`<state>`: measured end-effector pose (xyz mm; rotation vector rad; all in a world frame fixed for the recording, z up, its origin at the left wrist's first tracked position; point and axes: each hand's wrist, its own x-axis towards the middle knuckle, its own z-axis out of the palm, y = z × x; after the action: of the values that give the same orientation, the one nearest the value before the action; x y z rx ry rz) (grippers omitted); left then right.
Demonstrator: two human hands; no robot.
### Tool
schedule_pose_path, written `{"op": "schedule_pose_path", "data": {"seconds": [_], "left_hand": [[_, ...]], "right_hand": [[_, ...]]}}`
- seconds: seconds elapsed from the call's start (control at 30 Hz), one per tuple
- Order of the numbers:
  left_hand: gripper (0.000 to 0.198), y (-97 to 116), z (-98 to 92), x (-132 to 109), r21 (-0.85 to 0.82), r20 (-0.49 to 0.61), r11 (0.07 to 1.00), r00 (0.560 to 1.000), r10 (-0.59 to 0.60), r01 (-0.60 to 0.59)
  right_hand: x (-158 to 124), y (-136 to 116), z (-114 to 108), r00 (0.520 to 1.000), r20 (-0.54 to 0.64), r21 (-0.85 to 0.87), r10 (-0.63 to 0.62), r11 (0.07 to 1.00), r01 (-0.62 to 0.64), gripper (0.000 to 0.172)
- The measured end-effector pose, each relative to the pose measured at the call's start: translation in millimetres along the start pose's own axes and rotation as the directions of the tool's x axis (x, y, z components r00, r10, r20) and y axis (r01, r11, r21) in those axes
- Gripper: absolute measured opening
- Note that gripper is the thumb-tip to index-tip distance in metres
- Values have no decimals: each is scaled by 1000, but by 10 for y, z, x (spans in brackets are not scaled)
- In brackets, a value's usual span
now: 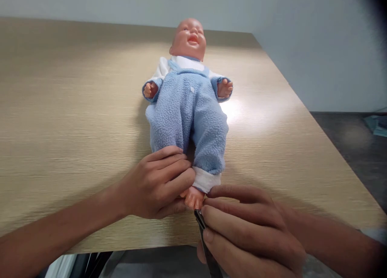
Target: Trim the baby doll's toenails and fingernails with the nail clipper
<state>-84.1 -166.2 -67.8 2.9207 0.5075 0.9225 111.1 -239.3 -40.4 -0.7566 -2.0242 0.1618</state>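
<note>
A baby doll (pixel 188 96) in light blue fleece overalls and a white top lies on its back on the table, its head away from me. My left hand (pixel 160 181) is wrapped round the doll's lower leg on the left, hiding most of that foot. Between the thumb and fingers of my right hand (pixel 254 225) is a dark nail clipper (pixel 205 241). Its jaws touch or nearly touch the toes of the doll's bare foot (pixel 194 197); exact contact I cannot tell. A white cuff (pixel 207 179) ends the trouser leg above this foot.
The wooden table (pixel 75 100) stretches out on both sides of the doll, its front edge just below my hands. A pale wall (pixel 287 48) stands behind it. Dark floor (pixel 341 136) shows at the right, with a bluish item (pixel 377 124) on it.
</note>
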Motion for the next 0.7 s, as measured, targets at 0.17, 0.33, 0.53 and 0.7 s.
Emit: {"op": "schedule_pose_path", "data": {"seconds": [0.17, 0.33, 0.53, 0.7], "left_hand": [[43, 0, -14, 0, -9, 2, 1000, 1000, -4, 4], [43, -8, -9, 3, 2, 8, 1000, 1000, -4, 4], [42, -15, -8, 0, -3, -18, 1000, 1000, 5, -6], [41, -4, -7, -5, 3, -25, 1000, 1000, 14, -14]], "right_hand": [[-38, 88, 67, 996, -83, 100, -26, 994, 34, 12], [6, 236, -18, 996, 31, 348, 79, 934, -85, 43], [216, 317, -229, 943, 179, 549, 282, 766, -333, 48], [188, 419, -235, 940, 213, 413, 268, 847, -335, 53]]}}
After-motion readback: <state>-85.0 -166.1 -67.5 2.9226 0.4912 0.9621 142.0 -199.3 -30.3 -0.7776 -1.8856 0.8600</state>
